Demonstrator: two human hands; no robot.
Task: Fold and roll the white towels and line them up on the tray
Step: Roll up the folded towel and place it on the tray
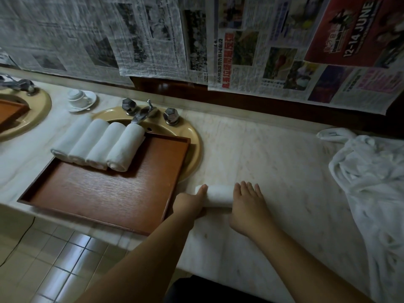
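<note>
- My left hand (189,201) is on the left end of the rolled towel (218,196); fingers lie over the top of the roll, how far they curl around it I can't tell.
- My right hand (248,203) rests flat on the roll's right end, fingers straight and slightly spread, palm down.
- The roll lies crosswise on the marble counter (273,154), just right of the wooden tray (105,193), beside its near-right corner.
- On the tray's far-left part: four rolled white towels (98,145), side by side, touching, their far ends sticking out past the tray's edge.
- The tray sits over a beige sink (192,136); tap (142,115) and two knobs just behind the tray.
- Right of the tray, well apart: a heap of loose white towels (371,176) on the counter.
- Left of the tray, farther back: an upturned cup on a saucer (81,99).
- Behind the tray: newspaper sheets (153,36) covering the wall.
</note>
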